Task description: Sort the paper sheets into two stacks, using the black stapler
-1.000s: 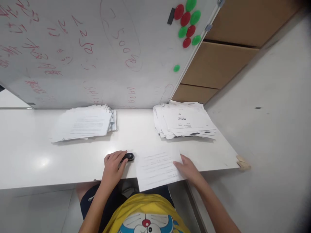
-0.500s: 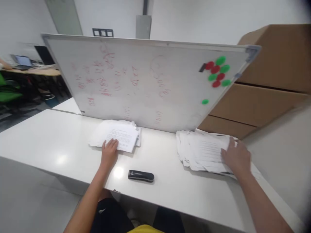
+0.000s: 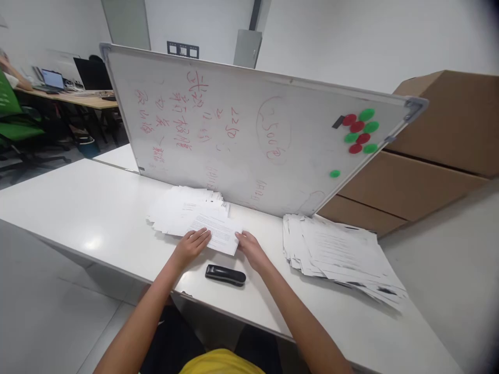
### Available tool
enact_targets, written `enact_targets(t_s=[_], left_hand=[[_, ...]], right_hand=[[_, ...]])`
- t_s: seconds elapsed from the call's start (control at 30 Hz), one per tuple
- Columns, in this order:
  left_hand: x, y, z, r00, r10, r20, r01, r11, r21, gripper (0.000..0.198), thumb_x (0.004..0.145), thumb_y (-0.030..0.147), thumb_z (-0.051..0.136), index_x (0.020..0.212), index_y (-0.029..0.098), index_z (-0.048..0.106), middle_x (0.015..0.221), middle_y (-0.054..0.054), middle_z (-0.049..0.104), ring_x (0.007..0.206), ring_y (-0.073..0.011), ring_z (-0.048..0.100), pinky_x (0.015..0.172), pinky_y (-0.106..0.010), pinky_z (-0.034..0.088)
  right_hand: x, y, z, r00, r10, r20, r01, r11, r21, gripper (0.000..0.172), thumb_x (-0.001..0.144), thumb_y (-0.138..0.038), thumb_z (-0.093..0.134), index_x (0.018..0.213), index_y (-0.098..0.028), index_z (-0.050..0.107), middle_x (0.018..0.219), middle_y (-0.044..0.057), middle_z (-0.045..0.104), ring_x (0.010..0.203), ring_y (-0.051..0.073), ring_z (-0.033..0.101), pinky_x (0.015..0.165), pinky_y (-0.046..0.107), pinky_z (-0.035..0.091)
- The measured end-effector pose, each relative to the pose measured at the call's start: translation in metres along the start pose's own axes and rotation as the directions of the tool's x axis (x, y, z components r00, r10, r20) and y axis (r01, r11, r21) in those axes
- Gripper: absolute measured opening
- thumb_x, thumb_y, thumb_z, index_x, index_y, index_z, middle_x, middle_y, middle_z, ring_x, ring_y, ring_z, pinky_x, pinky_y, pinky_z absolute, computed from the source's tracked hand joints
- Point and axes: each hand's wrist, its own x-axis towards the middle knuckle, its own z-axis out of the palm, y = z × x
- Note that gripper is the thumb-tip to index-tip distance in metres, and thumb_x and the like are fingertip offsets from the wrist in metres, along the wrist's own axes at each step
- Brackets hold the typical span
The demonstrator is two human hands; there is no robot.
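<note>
A printed sheet of paper [image 3: 224,231] lies slanted over the front right of a loose paper stack [image 3: 167,210], jutting past its edge. My left hand [image 3: 191,246] rests on the sheet's lower left part, its fingers stretched flat on top. At the sheet's right edge, my right hand [image 3: 251,249] pinches the paper, thumb above; its other fingers are partly hidden. A black stapler [image 3: 225,275] lies on the white table just below the sheet, touched by neither hand.
Another spread paper stack [image 3: 339,249] is on the table's right. A whiteboard [image 3: 241,124] with red writing and round magnets stands along the back. Cardboard boxes [image 3: 436,171] are piled behind it at right. A person's arm [image 3: 19,78] shows at a far desk.
My right hand has left the right paper stack and moved left to the sheet's edge. My left hand has shifted right, and the sheet now sits further right on its stack.
</note>
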Motion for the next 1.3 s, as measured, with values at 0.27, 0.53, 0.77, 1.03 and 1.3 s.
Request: enact_targets(t_s=[0.27, 0.53, 0.77, 1.03, 1.3], left_hand=[[0.001, -0.005, 0.007, 0.863, -0.503, 0.043, 0.500, 0.864, 0.062, 0.053, 0.085, 0.008, 0.043, 0.138, 0.011, 0.042, 0.136, -0.019, 0.050, 0.135, -0.0343, 0.037, 0.107, -0.059, 0.028], [-0.006, -0.007, 0.019, 0.940, -0.316, 0.131, 0.330, 0.937, -0.110, 0.045, 0.083, 0.000, 0.037, 0.117, 0.016, 0.061, 0.120, -0.009, 0.065, 0.115, -0.0189, 0.059, 0.104, -0.037, 0.044], [-0.004, -0.010, 0.021, 0.972, -0.201, 0.122, 0.219, 0.963, -0.160, 0.048, 0.088, 0.001, 0.032, 0.129, 0.013, 0.053, 0.131, -0.010, 0.058, 0.125, -0.0208, 0.051, 0.104, -0.040, 0.044], [0.000, -0.012, 0.018, 0.969, -0.156, 0.193, 0.188, 0.969, -0.161, 0.042, 0.089, 0.003, 0.038, 0.123, 0.017, 0.058, 0.130, -0.006, 0.059, 0.133, -0.0255, 0.041, 0.110, -0.048, 0.034], [0.001, -0.010, 0.019, 0.920, -0.358, 0.163, 0.380, 0.916, -0.131, 0.061, 0.078, -0.001, 0.043, 0.136, 0.015, 0.045, 0.140, -0.012, 0.049, 0.136, -0.0286, 0.035, 0.106, -0.047, 0.040]], right_hand=[[0.048, 0.001, -0.005, 0.993, -0.010, -0.121, 0.027, 0.990, 0.142, 0.029, 0.058, -0.015, 0.064, 0.086, -0.021, 0.061, 0.090, 0.002, 0.074, 0.092, 0.023, 0.066, 0.084, 0.034, 0.050], [0.035, 0.013, -0.018, 0.988, 0.150, -0.041, -0.137, 0.964, 0.226, 0.025, 0.057, -0.017, 0.071, 0.080, -0.021, 0.062, 0.075, 0.000, 0.071, 0.073, 0.021, 0.066, 0.061, 0.030, 0.051], [0.035, 0.010, -0.019, 0.972, 0.215, 0.098, -0.236, 0.910, 0.341, 0.023, 0.062, -0.023, 0.075, 0.083, -0.021, 0.063, 0.081, 0.002, 0.071, 0.077, 0.019, 0.066, 0.066, 0.030, 0.055], [0.026, 0.021, -0.006, 0.981, 0.184, 0.067, -0.196, 0.919, 0.342, 0.031, 0.066, -0.035, 0.074, 0.092, -0.020, 0.067, 0.093, 0.006, 0.073, 0.087, 0.024, 0.067, 0.071, 0.033, 0.056], [0.031, 0.035, -0.007, 0.981, 0.065, -0.182, -0.030, 0.982, 0.185, 0.024, 0.059, -0.026, 0.072, 0.081, -0.020, 0.065, 0.080, 0.002, 0.074, 0.077, 0.023, 0.066, 0.070, 0.032, 0.051]])
